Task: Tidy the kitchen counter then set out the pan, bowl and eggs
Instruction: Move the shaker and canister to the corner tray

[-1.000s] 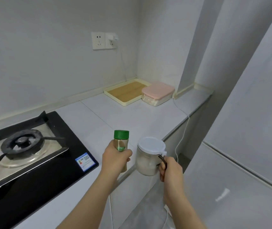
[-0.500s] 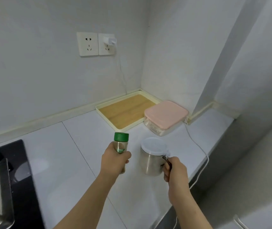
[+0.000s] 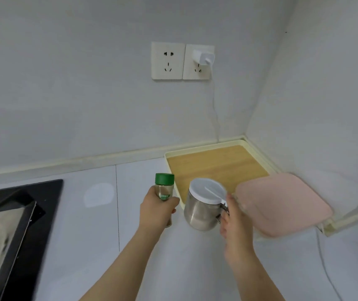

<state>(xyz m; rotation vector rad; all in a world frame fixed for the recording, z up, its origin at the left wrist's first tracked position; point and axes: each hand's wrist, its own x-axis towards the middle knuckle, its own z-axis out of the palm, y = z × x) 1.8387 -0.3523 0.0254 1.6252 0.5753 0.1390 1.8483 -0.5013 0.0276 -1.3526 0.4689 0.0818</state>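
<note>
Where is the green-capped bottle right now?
The green-capped bottle is mid-frame in the head view, gripped in the left hand over the counter, just left of the steel canister the right hand holds, by the wooden tray's near left corner.

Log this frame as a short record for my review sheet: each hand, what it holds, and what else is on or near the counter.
Left hand: grips green-capped bottle, upright
Right hand: holds steel canister by its handle; white lid on
Canister touching counter: cannot tell
Corner: tray with a wooden base
Right of tray: pink-lidded box
Wall: charger plugged in, cable running down
Far left: gas hob
Pan, bowl, eggs: not in view
</note>
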